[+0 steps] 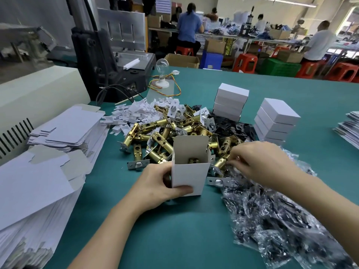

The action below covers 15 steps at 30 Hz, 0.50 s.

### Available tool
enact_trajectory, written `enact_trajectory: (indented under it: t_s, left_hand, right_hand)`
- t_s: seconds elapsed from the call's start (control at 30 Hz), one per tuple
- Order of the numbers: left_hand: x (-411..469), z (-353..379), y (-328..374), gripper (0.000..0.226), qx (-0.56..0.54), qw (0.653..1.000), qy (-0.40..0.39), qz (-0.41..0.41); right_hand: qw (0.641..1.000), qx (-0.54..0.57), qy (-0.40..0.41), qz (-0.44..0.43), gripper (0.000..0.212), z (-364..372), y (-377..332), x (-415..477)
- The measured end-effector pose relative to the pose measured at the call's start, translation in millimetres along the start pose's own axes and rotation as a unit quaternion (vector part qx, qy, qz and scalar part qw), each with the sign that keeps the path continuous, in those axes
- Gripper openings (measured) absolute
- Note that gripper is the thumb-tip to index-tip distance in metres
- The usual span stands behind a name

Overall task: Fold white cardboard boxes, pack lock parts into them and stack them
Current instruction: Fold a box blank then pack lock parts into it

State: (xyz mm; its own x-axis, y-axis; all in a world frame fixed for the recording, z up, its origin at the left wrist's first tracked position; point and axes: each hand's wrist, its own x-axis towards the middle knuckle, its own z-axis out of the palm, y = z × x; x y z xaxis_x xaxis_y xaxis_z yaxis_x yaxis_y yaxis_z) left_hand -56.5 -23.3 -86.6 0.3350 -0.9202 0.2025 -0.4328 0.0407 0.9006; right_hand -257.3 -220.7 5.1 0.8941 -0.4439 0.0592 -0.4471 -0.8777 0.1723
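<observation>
left hand grips box low; thin card, likely crushable. right hand curled at brass latch, grasp unclear; likely heavy, slick, take by barrel.

L hand & R hand bare, forearms bare too.

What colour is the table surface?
The table surface is teal green, clearest in the head view.

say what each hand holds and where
Left hand grips the open white box round its lower end. Right hand is in the latch pile; grip too blurred to tell.
</observation>
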Motion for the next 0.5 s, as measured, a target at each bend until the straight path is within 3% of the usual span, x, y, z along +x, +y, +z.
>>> enact_trajectory:
  t_s: [0.07, 0.17, 0.37, 0.43, 0.5]
  left_hand:
    - [1, 0, 0, 0.044, 0.009, 1.000, 0.000, 0.000]
    - [1, 1, -2, 0.044, 0.012, 1.000, 0.001, -0.002]
    - [1, 1, -2, 0.045, 0.009, 1.000, 0.002, -0.011]
    - [1, 0, -1, 0.047, 0.011, 1.000, 0.003, -0.011]
    - [1, 1, 0, 0.046, 0.009, 1.000, 0.003, -0.010]
  right_hand:
    - [0.989, 0.139, 0.030, 0.029, 0.013, -10, 5, -1]
    - [0.929, 0.349, 0.111, 0.049, 0.011, -31, 3, -1]
    - [0.805, 0.576, 0.143, -0.006, 0.011, -64, -27, 2]
    - [0.800, 0.584, 0.133, -0.019, 0.010, -66, -42, 7]
    - [0.833, 0.536, 0.133, -0.029, 0.009, -64, -55, 12]
